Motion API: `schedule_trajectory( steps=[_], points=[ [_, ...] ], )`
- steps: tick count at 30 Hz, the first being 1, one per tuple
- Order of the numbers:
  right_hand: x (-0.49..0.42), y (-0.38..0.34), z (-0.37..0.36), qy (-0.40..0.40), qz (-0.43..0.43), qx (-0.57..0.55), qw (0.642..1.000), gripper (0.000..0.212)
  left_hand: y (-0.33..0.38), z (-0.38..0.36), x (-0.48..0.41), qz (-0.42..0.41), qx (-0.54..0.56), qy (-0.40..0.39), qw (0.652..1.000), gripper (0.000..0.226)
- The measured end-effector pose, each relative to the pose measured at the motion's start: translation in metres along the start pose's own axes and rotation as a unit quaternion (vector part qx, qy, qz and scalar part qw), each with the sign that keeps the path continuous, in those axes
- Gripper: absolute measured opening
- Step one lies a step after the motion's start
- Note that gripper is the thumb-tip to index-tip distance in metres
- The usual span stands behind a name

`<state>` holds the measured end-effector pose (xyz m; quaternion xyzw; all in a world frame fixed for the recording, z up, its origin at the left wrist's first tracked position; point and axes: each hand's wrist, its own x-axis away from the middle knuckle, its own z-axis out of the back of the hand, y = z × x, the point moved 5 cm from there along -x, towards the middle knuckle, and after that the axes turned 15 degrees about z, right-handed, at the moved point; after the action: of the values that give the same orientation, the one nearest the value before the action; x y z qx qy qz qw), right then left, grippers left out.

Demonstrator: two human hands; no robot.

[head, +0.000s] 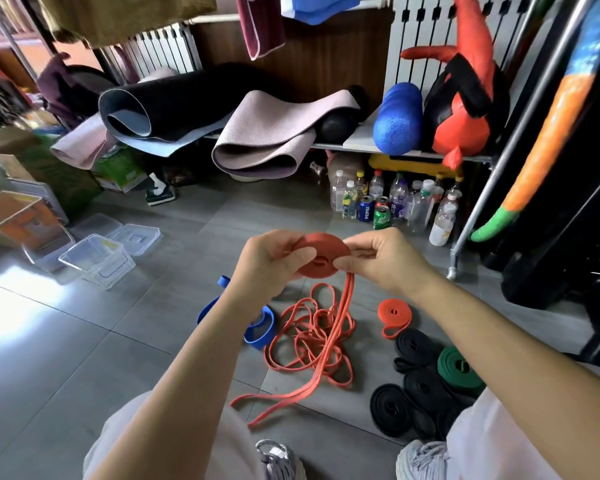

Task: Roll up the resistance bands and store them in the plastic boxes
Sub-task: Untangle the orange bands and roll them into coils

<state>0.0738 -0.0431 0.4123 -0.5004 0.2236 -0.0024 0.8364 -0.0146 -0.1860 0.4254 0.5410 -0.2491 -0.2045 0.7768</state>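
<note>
Boxes [97,259] of clear plastic stand open on the grey tiled floor [83,341] at 9 o'clock from the hands, with two loose lids [137,237] just behind them. A blue band [261,339] lies unrolled on the floor at 7 o'clock from the hands, partly hidden by the left forearm.

The left hand [270,261] grips the left half of a red coil [322,254]: the thumb is pressed flat on the coil's face and the fingers are curled behind it. The coil is held in the air above the floor, face toward the camera. The right hand [381,261] pinches the coil's right edge between thumb and curled fingers, at the point where the unrolled part leaves the coil.

That loose red band [342,306] hangs from the coil at 6 o'clock as a double strand and ends in a tangled pile on the floor below, with one loop reaching toward the person's knees.

At 4 o'clock from the coil a small orange roll [394,311] lies flat on the floor. Near it, at 5 o'clock, several black rolls [416,344] lie touching one another, and a green roll [458,367] rests against them on their right side.
</note>
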Motion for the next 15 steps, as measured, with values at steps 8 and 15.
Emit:
schedule_trajectory(
  steps=[8,15],
  points=[
    [-0.001,-0.006,0.009,0.074,-0.001,-0.139,0.988,0.023,-0.006,-0.008,0.005,0.082,0.243,-0.072,0.964,0.017],
    [0.004,-0.001,0.011,-0.031,0.023,0.169,0.985,0.017,0.010,-0.020,0.014,-0.133,-0.269,0.075,0.951,0.049]
  ],
)
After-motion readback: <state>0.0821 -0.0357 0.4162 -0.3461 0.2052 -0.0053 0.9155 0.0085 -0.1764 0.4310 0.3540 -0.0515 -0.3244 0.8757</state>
